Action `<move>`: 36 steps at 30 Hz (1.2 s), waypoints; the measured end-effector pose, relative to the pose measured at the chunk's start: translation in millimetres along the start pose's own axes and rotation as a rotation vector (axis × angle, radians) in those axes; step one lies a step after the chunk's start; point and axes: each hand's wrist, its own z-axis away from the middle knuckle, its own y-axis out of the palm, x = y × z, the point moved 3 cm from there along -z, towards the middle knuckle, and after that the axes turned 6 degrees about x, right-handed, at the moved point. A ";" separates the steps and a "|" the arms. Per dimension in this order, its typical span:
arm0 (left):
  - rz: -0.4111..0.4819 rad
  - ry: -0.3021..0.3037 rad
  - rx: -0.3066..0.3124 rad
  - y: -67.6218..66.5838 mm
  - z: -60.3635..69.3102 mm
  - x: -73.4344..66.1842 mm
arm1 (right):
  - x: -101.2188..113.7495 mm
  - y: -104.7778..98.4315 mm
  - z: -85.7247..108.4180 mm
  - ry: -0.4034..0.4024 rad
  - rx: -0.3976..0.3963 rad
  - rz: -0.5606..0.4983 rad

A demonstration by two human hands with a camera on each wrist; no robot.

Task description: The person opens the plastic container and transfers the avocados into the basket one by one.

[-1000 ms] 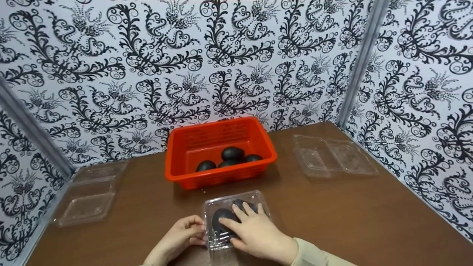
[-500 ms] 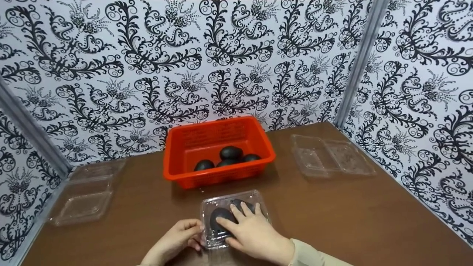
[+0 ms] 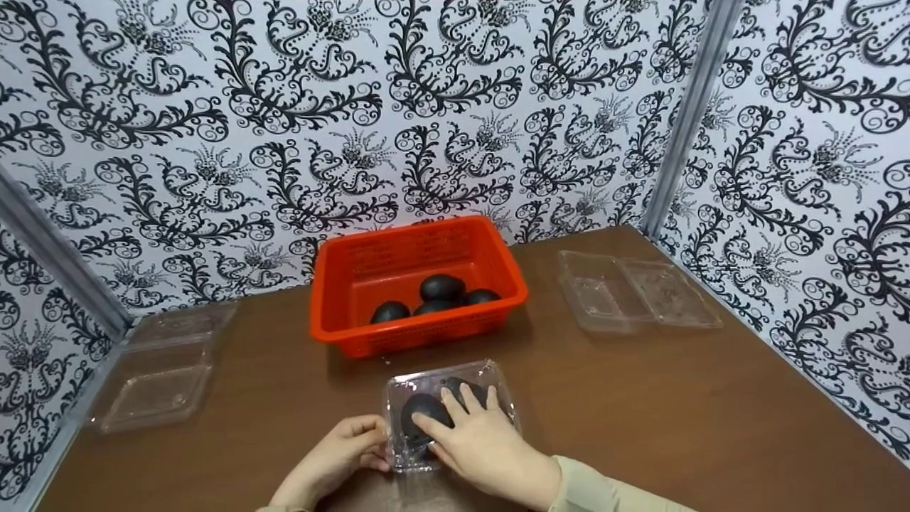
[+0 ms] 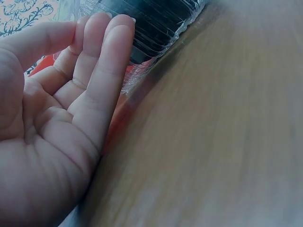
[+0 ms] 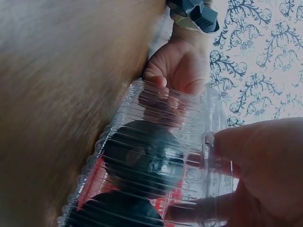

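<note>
A clear plastic clamshell box [image 3: 426,380] lies with its lid down near the front of the table. Inside are dark, egg-shaped fruits that look like avocados; one avocado [image 3: 421,416] shows plainly, another lies partly behind the right fingers. My right hand [image 3: 490,444] rests on the lid with its fingers spread. At the box's left edge, my left hand [image 3: 348,448] pinches the rim between thumb and fingers. The left wrist view shows the left fingertips [image 4: 120,33] against the ribbed wall. Through that wall, the right wrist view shows an avocado [image 5: 142,156] close up.
Behind the box stands an orange-red basket [image 3: 419,334] with several dark avocados [image 3: 442,288] in it. An opened clear clamshell [image 3: 160,387] lies at the left, and another opened clamshell [image 3: 604,306] at the back right. Patterned walls [image 3: 455,114] border the table [image 3: 625,398].
The right hand stays spread on the lid and the left hand stays at the left edge, with small finger shifts. The whole head view has shifted slightly.
</note>
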 end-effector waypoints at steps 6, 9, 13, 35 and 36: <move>0.001 0.017 0.037 2.0 0.4 1.4 | 0.5 -2.8 1.8 -0.010 -0.032 -0.039; -0.004 0.024 0.049 3.4 2.6 2.7 | 1.6 -3.1 3.0 -0.020 -0.036 -0.046; -0.011 0.034 0.047 4.5 3.6 2.6 | 2.0 -3.4 3.5 -0.024 -0.034 -0.041; -0.048 0.018 -0.026 4.3 0.0 -3.0 | -0.9 -7.7 1.0 0.010 0.016 -0.132; -0.051 0.017 -0.029 4.8 -1.2 -2.3 | -1.3 -7.5 1.6 0.015 0.019 -0.136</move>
